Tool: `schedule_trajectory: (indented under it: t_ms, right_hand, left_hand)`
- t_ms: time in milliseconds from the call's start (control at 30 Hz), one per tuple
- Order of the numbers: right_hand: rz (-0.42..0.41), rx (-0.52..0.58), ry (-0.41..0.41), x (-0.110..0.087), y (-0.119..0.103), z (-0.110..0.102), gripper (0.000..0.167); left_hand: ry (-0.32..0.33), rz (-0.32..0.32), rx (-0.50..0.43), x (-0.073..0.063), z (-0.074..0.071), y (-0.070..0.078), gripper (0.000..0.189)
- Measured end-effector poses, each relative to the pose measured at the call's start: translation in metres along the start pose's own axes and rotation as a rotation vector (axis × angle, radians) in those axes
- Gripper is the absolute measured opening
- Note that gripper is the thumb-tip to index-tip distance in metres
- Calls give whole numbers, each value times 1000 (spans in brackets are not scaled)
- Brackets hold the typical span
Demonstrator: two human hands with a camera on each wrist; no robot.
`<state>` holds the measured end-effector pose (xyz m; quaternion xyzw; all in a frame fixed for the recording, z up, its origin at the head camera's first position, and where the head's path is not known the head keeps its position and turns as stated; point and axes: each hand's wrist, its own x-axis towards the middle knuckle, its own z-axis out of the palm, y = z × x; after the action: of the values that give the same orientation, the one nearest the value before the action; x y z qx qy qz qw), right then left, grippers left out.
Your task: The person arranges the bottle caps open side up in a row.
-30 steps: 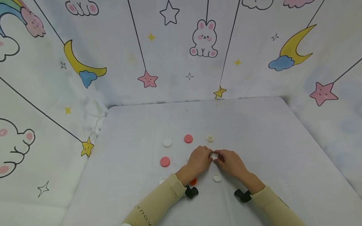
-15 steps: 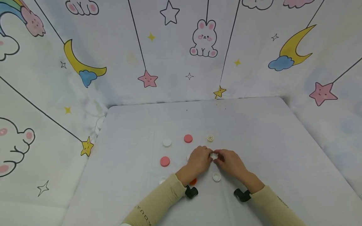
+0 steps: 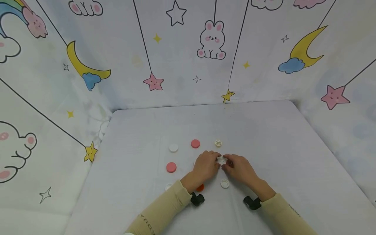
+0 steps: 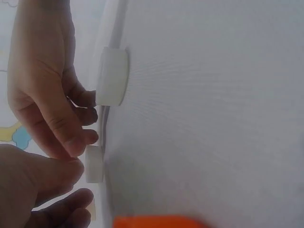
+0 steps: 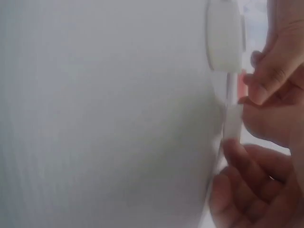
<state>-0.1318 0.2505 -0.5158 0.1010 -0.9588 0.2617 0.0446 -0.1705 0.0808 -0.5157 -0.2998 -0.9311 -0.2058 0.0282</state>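
A small round white disc [image 3: 221, 160] lies between my hands near the middle of the table. My left hand [image 3: 205, 165] holds its left edge and my right hand [image 3: 240, 168] its right edge, with fingertips and thumbs curled in from both sides. From the right wrist the white disc [image 5: 232, 122] appears edge-on, right beside my right hand [image 5: 259, 175]. A larger-looking white ring-faced disc [image 3: 225, 183] sits nearer me, and a cream disc [image 3: 218, 143] with a ringed face lies just beyond. Another white disc is mostly hidden behind my left hand.
Left of my hands lie two pink discs [image 3: 171, 167] and a white disc [image 3: 173, 148]. An orange disc [image 3: 200, 187] and another white disc [image 3: 168, 187] are partly covered by my left arm. A patterned cloth backdrop [image 3: 182, 65] rises behind the white table [image 3: 264, 130].
My left hand has shifted slightly left and away, and its fingers have lifted a little, so more of the white disc shows. My right hand stays almost in place.
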Motion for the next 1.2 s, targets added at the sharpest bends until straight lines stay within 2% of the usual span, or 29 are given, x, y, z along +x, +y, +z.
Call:
schedule_trajectory:
  t_ms: [167,267,433,600,833,1067,1200]
  right_hand:
    - [-25,-7,75,3,-8,1,31]
    - [-28,-6,81,5,-14,1,30]
    - [-16,17,42,7,-26,-1,30]
    - [-49,56,18,7,-42,-2,30]
    - [-59,67,-12,11,-51,7,29]
    - [-49,59,-55,14,-59,14,31]
    - [-59,47,-67,17,-63,15,31]
  left_hand:
    - [19,-17,-40,-4,-7,-4,27]
    - [31,-20,-53,-7,-12,-6,26]
    - [30,-43,-61,-13,-20,-12,26]
    - [33,-69,-87,-21,-31,-19,25]
    - [27,-107,-83,-30,-43,-31,25]
    - [50,-110,-46,-39,-41,-44,26]
    - [40,-125,-17,-42,-42,-49,28]
